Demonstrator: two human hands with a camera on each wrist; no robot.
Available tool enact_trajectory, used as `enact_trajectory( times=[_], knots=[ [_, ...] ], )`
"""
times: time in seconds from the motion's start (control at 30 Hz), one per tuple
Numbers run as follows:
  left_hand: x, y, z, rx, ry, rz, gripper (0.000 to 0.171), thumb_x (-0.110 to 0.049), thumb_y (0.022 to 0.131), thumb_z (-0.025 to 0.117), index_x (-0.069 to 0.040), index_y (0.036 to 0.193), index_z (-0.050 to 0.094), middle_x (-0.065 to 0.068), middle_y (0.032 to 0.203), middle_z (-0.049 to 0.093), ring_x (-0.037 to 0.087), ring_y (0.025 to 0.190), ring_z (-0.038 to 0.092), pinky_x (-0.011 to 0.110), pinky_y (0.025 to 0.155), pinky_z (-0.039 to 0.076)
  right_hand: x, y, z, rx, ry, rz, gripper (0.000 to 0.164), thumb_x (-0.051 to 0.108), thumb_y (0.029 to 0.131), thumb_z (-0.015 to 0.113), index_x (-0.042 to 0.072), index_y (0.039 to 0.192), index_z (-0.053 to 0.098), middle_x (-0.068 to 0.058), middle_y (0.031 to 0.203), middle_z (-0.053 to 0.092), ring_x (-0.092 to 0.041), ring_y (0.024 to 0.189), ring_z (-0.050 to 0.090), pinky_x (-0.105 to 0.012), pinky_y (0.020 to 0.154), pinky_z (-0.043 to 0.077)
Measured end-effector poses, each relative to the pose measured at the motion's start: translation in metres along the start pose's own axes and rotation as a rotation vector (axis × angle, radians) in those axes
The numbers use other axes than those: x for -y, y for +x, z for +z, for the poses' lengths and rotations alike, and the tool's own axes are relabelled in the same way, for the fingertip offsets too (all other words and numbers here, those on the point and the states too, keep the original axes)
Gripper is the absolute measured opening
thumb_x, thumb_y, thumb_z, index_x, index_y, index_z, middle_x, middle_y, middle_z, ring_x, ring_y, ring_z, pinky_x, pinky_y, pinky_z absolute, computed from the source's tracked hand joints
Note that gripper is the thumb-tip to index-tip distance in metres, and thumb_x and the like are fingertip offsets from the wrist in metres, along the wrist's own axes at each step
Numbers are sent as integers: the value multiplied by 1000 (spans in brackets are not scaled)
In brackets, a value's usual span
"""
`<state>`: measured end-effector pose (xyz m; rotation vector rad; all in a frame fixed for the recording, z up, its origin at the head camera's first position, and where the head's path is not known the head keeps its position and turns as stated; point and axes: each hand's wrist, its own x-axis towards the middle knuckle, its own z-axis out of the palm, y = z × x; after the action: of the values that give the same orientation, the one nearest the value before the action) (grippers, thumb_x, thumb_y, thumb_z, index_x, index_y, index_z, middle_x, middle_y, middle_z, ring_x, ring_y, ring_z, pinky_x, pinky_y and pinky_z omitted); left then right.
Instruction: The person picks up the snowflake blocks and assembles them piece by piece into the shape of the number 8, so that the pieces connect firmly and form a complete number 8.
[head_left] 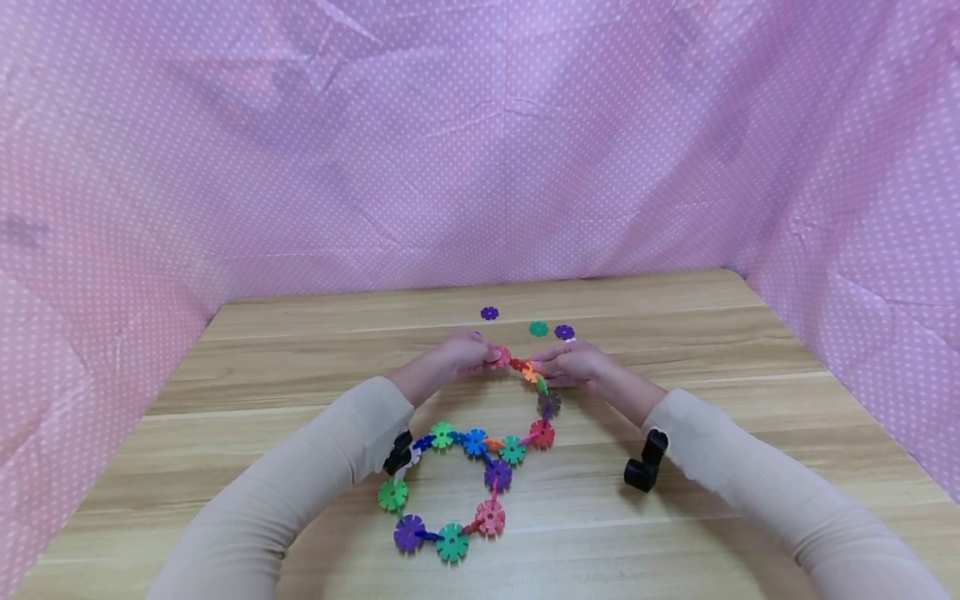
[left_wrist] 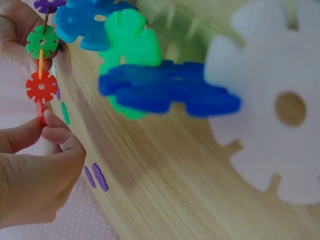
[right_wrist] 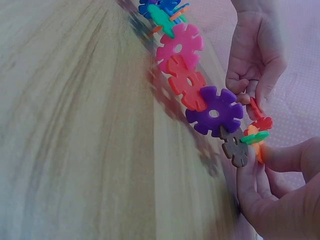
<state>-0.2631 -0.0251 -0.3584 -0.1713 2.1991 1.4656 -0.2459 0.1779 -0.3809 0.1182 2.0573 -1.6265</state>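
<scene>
Notched plastic snowflake discs are joined edge to edge into a chain. Its lower part forms a ring, with a green disc (head_left: 452, 542) at the front, and an upper curve leads up to both hands. My left hand (head_left: 463, 353) pinches the pinkish-red disc (head_left: 501, 357) at the curve's far end between thumb and fingertips. A red disc (left_wrist: 42, 87) links it to the orange disc (head_left: 530, 372), which my right hand (head_left: 576, 363) pinches. Beyond it hang a dark brown disc (right_wrist: 235, 146) and a purple disc (right_wrist: 214, 113). A white disc (left_wrist: 265, 100) looms close in the left wrist view.
Loose discs lie beyond the hands: a purple disc (head_left: 490, 313), a green disc (head_left: 538, 328) and another purple disc (head_left: 564, 332), with a partly hidden white piece (head_left: 571, 339). The wooden table (head_left: 300, 350) is backed by a pink dotted cloth (head_left: 480, 167).
</scene>
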Motion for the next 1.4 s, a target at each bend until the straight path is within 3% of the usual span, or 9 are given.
enact_trajectory(
  times=[0.17, 0.3, 0.53, 0.67, 0.97, 1.17, 1.4],
  knots=[
    [-1, -1, 0, -20, 25, 14, 15, -5, 91, 63, -2, 105, 66, 8, 100, 66, 13, 82, 59, 22, 77, 52, 1, -1, 0, -4, 1, -6, 37, 4, 93, 60, -6, 128, 55, 3, 94, 73, -4, 79, 67, -27, 87, 58],
    [-3, -3, 1, -19, 41, 14, 13, -4, 91, 62, -2, 103, 67, 8, 98, 66, 14, 84, 62, 22, 78, 54, 1, -2, 0, 1, 14, -13, 38, 3, 93, 59, -7, 129, 54, 6, 89, 72, -4, 78, 66, -26, 85, 59],
    [-2, -2, 2, -5, 49, 20, 19, -6, 93, 61, -1, 110, 66, 6, 96, 66, 13, 86, 61, 29, 92, 54, 1, -1, -1, 3, 4, -9, 37, 4, 94, 58, -6, 129, 54, -11, 117, 70, -5, 83, 67, -33, 96, 55],
    [-2, -2, 1, -3, 36, 21, 19, -6, 93, 61, 0, 110, 66, 4, 91, 63, 13, 84, 60, 32, 96, 53, 1, -1, 0, 0, 7, -4, 37, 5, 94, 58, -6, 130, 54, -14, 125, 66, -5, 84, 67, -33, 96, 54],
    [-2, -6, 1, -34, 50, 32, 17, -4, 91, 62, -1, 107, 68, 8, 98, 66, 14, 83, 61, 32, 94, 55, 0, -1, -2, 4, 8, -16, 38, 4, 94, 59, -7, 130, 53, 2, 97, 74, -3, 80, 66, -30, 91, 57],
    [-2, -5, 2, -52, 15, 26, 17, -2, 91, 62, 0, 107, 66, 11, 100, 67, 14, 81, 62, 32, 95, 55, 0, -1, -1, -8, 5, -8, 37, 5, 94, 58, -7, 129, 54, -13, 119, 69, -4, 82, 67, -32, 94, 55],
    [-1, -3, 3, -60, 22, 22, 18, -1, 88, 65, 0, 106, 67, 12, 101, 70, 14, 80, 64, 30, 91, 56, 0, -1, 0, -18, 11, 9, 37, 7, 95, 58, -5, 130, 55, -15, 127, 64, -5, 83, 67, -32, 96, 55]
  ],
)
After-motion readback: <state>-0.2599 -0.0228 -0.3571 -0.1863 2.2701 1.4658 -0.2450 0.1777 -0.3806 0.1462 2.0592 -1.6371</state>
